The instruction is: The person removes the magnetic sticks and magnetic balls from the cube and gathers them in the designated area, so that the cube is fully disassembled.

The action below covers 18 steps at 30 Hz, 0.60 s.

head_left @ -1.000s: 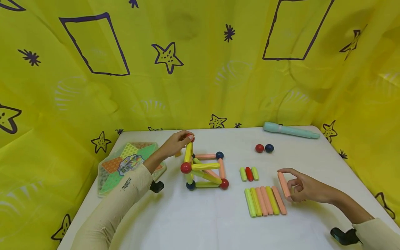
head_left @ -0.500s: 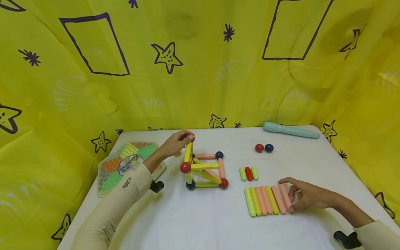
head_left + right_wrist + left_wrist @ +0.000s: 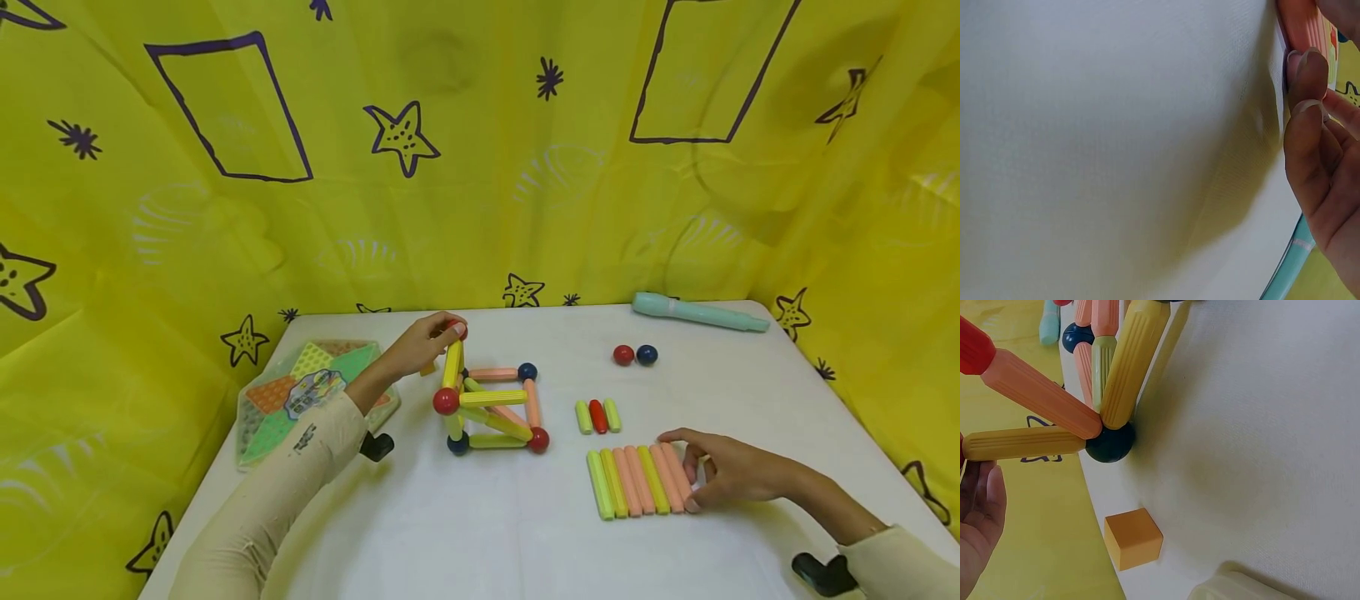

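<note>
My left hand (image 3: 420, 346) pinches the red ball (image 3: 461, 332) at the top of a frame built of magnetic sticks and balls. A dark blue ball (image 3: 1110, 444) joins several of its sticks in the left wrist view. My right hand (image 3: 738, 468) grips a pink magnetic stick (image 3: 678, 469) between thumb and forefinger, at the right end of a row of pink, yellow and green sticks (image 3: 600, 485). That stick lies close against its neighbour. In the right wrist view, fingers partly hide the pink stick (image 3: 1302, 25).
Behind the row lie short green sticks and a red one (image 3: 597, 417), then a loose red ball (image 3: 623, 355) and blue ball (image 3: 647, 355). A teal tube (image 3: 697, 313) lies at the back. A patterned box (image 3: 315, 392) and an orange block (image 3: 1134, 539) are left of the frame.
My right hand has lowered the pink stick to the table and moved it left against the end of the row. The left hand has stayed on the red ball.
</note>
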Motion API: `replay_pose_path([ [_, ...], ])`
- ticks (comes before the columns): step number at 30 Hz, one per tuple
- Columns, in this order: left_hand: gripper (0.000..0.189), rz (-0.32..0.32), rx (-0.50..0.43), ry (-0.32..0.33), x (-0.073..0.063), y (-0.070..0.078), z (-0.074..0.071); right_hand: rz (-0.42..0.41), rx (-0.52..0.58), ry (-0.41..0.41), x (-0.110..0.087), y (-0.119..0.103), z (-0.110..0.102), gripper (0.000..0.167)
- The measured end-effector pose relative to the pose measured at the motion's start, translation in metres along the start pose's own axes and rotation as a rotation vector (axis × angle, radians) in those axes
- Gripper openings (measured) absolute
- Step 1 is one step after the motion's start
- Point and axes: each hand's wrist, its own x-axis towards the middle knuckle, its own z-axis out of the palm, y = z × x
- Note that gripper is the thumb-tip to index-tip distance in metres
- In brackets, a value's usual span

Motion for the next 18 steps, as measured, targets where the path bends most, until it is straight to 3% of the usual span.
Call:
replay_pose_path([
  [5, 0.035, 0.002, -0.010, 0.001, -0.001, 0.004, 0.000, 0.022, -0.007, -0.012, 0.000, -0.005, -0.007, 0.088],
  [8, 0.035, -0.006, -0.012, 0.005, -0.001, 0.005, 0.000, 0.001, -0.046, 0.013, 0.001, -0.012, -0.017, 0.080],
  [13, 0.036, -0.008, -0.024, 0.005, 0.000, 0.002, 0.001, -0.097, -0.192, 0.158, 0.017, -0.042, -0.026, 0.055],
  [18, 0.034, -0.009, -0.009, 0.005, 0.001, 0.001, 0.002, -0.169, -0.252, 0.264, 0.053, -0.086, -0.014, 0.041],
])
